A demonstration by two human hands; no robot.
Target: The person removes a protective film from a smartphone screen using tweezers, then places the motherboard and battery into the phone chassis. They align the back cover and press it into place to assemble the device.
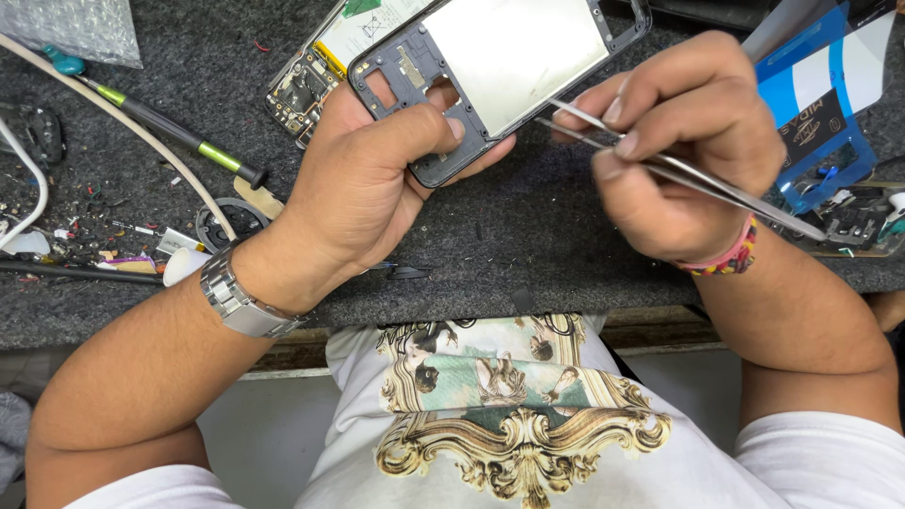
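Our left hand (363, 179) clamps the phone frame (500, 66) above the counter (528, 236); our right hand (683, 141) pinches tweezers (679, 174). Thin, light, probably fragile: we'd hold its edges.

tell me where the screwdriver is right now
In the head view the screwdriver lies on the grey mat at upper left, beyond the left hand, beside a white cable.

a dark grey felt mat (528, 236) is covering the bench, carrying a green-handled screwdriver (174, 132), a white cable (123, 118), scattered small parts (94, 221), bubble wrap (71, 28) and an opened phone (306, 80).
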